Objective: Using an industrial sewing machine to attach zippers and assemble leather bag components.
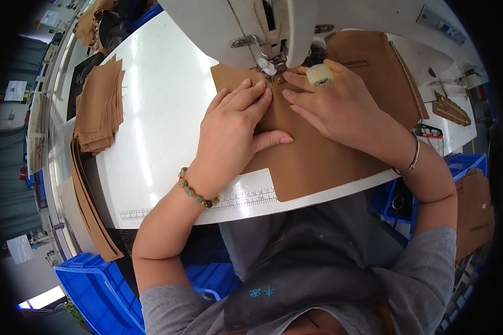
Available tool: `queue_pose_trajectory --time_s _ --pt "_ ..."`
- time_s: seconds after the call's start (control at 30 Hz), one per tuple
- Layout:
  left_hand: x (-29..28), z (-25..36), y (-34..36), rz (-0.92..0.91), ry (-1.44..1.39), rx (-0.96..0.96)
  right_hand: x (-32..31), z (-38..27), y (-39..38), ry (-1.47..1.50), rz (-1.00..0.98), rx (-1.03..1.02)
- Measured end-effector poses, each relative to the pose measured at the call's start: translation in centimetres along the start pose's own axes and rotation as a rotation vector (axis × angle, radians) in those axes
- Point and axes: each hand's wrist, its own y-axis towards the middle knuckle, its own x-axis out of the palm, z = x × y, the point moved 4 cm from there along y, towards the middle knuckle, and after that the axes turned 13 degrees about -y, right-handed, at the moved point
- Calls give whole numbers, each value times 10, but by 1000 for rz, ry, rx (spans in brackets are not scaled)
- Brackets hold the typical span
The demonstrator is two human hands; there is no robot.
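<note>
A brown fabric panel [324, 159] lies on the white table under the head of a white sewing machine [246, 19]. Palm down, my left hand [229, 125] rests on the panel left of the presser foot, fingers stretched forward and thumb out to the side. Just right of the foot, my right hand [341, 103] presses on the same panel with its fingers extended and slightly apart. A ribbed cream knob [319, 75] stands in front of some of those fingers. The needle's tip is hard to make out among the metal parts.
A stack of brown fabric pieces [98, 109] sits on the table's left side, with long brown strips [89, 204] hanging over the edge. A ruler scale [246, 197] runs along the front edge. Red-and-black snips [428, 132] lie at right. A blue crate [98, 287] stands below left.
</note>
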Motion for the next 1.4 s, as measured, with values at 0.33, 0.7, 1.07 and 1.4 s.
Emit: queue_pose_trajectory --time_s 0.33,0.7,1.07,1.4 --pt "1 -1 2 -2 25 -5 -1 0 2 -43 53 -24" --pt "1 -2 4 -9 27 -34 5 1 2 -48 47 -7" --pt "1 -5 7 -10 52 -46 6 5 3 -68 50 -17" --pt "3 -9 6 -7 81 -41 11 5 0 -30 -58 13"
